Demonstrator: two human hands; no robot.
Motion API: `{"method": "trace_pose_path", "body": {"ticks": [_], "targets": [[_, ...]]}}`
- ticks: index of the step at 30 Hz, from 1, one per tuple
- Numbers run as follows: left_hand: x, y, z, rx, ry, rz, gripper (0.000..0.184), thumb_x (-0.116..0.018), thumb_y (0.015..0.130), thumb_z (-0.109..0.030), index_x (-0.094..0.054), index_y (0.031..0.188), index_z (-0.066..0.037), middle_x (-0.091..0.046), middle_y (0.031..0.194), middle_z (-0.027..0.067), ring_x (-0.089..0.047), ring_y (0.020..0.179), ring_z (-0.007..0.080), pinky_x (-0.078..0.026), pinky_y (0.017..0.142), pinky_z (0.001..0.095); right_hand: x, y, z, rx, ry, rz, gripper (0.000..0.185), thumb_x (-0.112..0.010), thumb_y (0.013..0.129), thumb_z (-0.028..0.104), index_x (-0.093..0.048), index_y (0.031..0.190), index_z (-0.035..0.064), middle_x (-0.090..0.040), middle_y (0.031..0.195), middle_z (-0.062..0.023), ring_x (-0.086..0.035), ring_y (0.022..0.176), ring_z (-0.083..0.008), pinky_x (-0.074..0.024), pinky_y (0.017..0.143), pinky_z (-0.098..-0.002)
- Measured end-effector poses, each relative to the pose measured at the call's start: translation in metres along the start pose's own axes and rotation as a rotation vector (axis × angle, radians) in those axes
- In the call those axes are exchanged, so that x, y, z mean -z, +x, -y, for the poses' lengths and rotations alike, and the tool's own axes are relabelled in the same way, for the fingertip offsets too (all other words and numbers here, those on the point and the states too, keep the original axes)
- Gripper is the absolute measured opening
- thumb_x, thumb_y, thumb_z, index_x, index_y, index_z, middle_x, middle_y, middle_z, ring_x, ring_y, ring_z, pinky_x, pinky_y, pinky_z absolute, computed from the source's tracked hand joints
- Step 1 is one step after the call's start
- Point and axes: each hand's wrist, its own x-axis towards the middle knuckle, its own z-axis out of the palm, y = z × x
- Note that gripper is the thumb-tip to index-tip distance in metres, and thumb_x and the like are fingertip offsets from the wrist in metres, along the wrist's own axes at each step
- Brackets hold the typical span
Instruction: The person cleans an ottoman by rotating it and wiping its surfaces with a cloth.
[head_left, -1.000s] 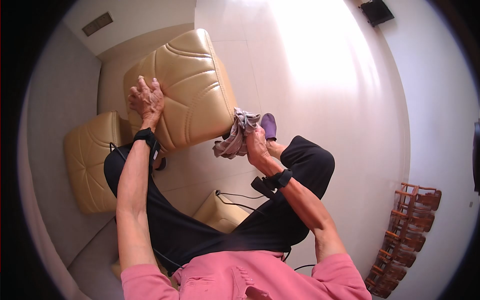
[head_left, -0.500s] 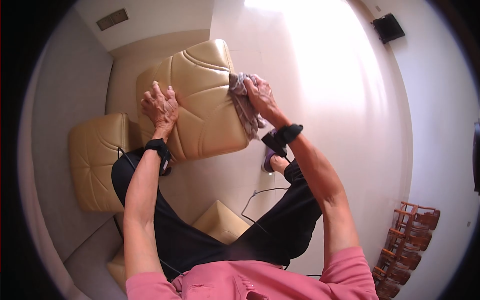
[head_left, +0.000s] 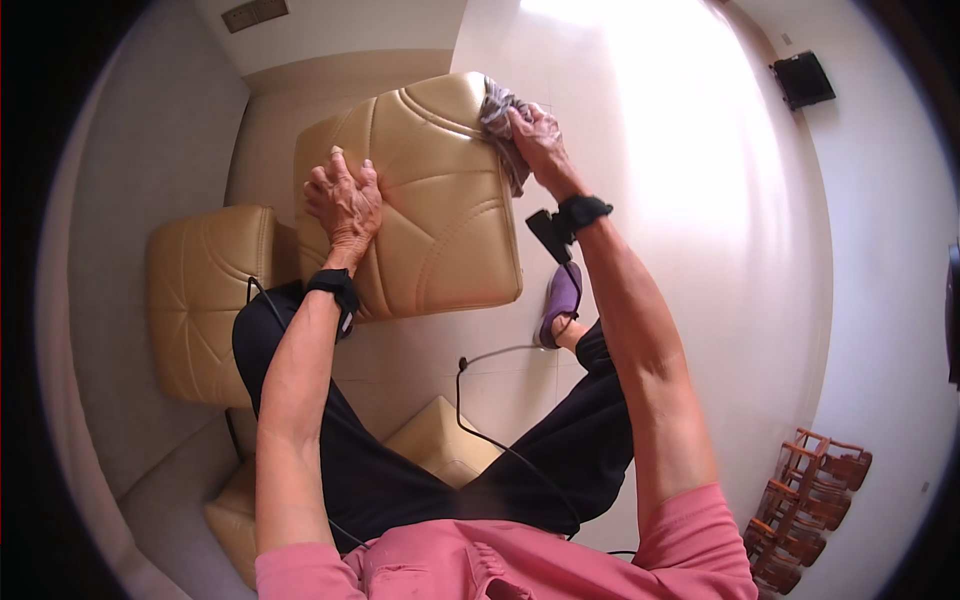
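Note:
A tan padded stool [head_left: 440, 200] with stitched seams stands in front of me. My left hand [head_left: 343, 200] lies on the left part of its top, fingers spread and holding nothing. At the stool's far right corner, my right hand [head_left: 540, 140] grips a crumpled grey-brown cloth [head_left: 508, 125], which rests against the side and hangs down along it. Both wrists wear black straps, and a small dark device hangs beside the right one.
A second tan stool [head_left: 205, 300] is at the left by the grey wall. Another tan padded piece [head_left: 443, 440] lies between my legs, near a black cable [head_left: 500, 446]. Wooden chairs [head_left: 800, 510] stand at the lower right; a black box [head_left: 802, 80] is upper right.
My right hand has moved the cloth up along the stool's right side, from the near corner to the far corner. My left hand stays on the top. The whole view has shifted slightly.

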Motion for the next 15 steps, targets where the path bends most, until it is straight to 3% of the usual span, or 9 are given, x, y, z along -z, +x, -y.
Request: {"method": "trace_pose_path", "body": {"ticks": [1,2,3,6,11,15], "targets": [[-0.001,0.001,-0.001,0.006,0.003,-0.004,0.051,-0.056,0.084,-0.043,-0.050,0.124,-0.012,-0.048,0.107,0.0170,-0.045,0.100,0.0364,-0.038,0.082,0.0527,0.004,-0.016,0.002,0.014,-0.085,-0.042,0.044,-0.056,0.087,0.034,-0.058,0.110,-0.0029,-0.066,0.095,-0.0210,-0.064,0.086,-0.0293,-0.0502,0.075,-0.0384],[-0.001,0.000,-0.001,0.013,0.020,0.007,0.051,-0.055,0.085,-0.044,-0.050,0.124,-0.012,-0.048,0.107,0.0175,-0.046,0.101,0.0368,-0.038,0.082,0.0527,0.011,-0.039,0.007,0.096,-0.081,-0.076,0.048,-0.056,0.083,0.042,-0.059,0.100,-0.0030,-0.063,0.089,-0.0281,-0.060,0.087,-0.0443,-0.0479,0.078,-0.0468],[0.000,0.000,-0.003,0.006,0.015,0.009,0.051,-0.055,0.085,-0.044,-0.050,0.124,-0.012,-0.048,0.107,0.0175,-0.046,0.101,0.0368,-0.038,0.082,0.0527,0.017,-0.058,0.006,0.120,-0.117,-0.058,0.043,-0.057,0.082,0.039,-0.057,0.092,-0.0030,-0.061,0.085,-0.0287,-0.059,0.083,-0.0454,-0.0474,0.075,-0.0483],[0.001,-0.001,-0.009,0.013,0.013,0.025,0.051,-0.052,0.086,-0.045,-0.049,0.125,-0.012,-0.050,0.108,0.0182,-0.046,0.102,0.0377,-0.038,0.082,0.0532,0.031,-0.118,-0.005,0.175,-0.108,-0.062,0.035,-0.059,0.083,0.032,-0.055,0.092,-0.0022,-0.061,0.083,-0.0287,-0.059,0.082,-0.0452,-0.0480,0.072,-0.0481],[0.011,0.002,-0.014,0.042,0.006,0.099,0.051,-0.052,0.086,-0.046,-0.048,0.125,-0.013,-0.049,0.109,0.0192,-0.046,0.103,0.0383,-0.037,0.084,0.0541,0.051,-0.184,0.018,0.071,-0.107,-0.002,0.028,-0.059,0.085,0.021,-0.055,0.100,-0.0025,-0.061,0.081,-0.0279,-0.061,0.078,-0.0441,-0.0491,0.067,-0.0452],[0.012,-0.001,-0.009,0.040,0.012,0.055,0.051,-0.052,0.086,-0.047,-0.048,0.125,-0.014,-0.049,0.111,0.0194,-0.046,0.103,0.0385,-0.037,0.084,0.0542,0.049,-0.220,0.017,0.104,-0.100,-0.019,0.027,-0.060,0.085,0.021,-0.050,0.099,0.0010,-0.061,0.075,-0.0246,-0.061,0.070,-0.0419,-0.0489,0.062,-0.0431]]}}
